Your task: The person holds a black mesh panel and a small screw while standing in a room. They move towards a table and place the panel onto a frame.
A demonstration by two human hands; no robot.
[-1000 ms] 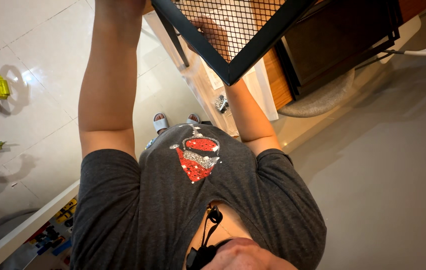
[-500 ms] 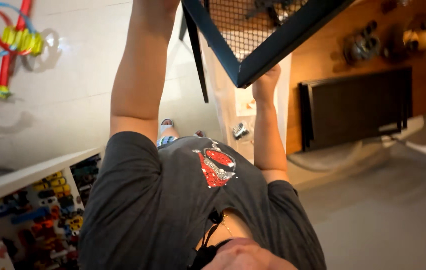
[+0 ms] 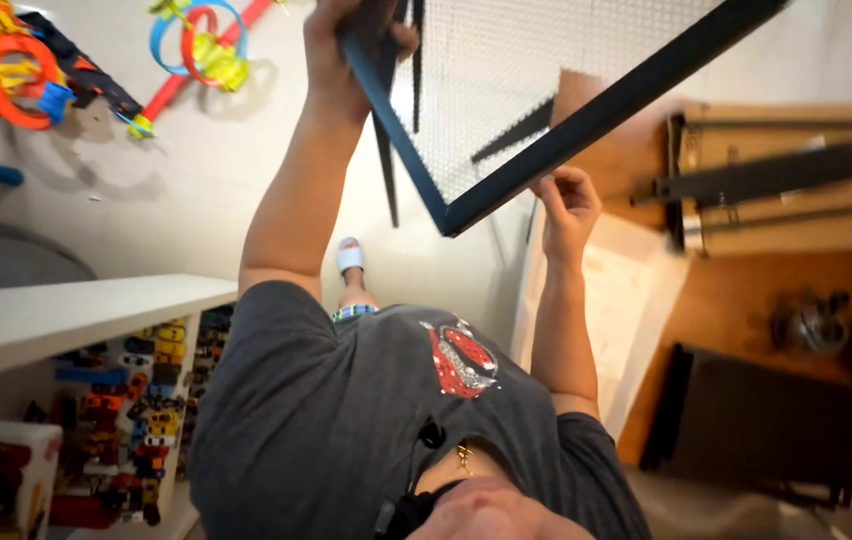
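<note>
A dark metal frame with a mesh panel (image 3: 546, 90) is held up in front of the person, its corner pointing down toward the chest. The view is upside down, so which hand is which is a fair guess: the left hand (image 3: 351, 45), on the left of the picture, has its fingers curled tight around the frame's left bar near the top edge. The right hand (image 3: 568, 200) sits just under the frame's lower-right bar, its fingertips bent and pinching the bar's underside close to the corner. Below lies a pale tiled floor, with a sandalled foot (image 3: 349, 256) showing past the grey shirt. On the far left, bright looping toy tracks (image 3: 16, 60) rest on the floor. A white shelf (image 3: 66, 315) with rows of small toy cars stands at near left. To the right, flattened cardboard (image 3: 746, 300) carries more dark frame parts (image 3: 776, 175).
</note>
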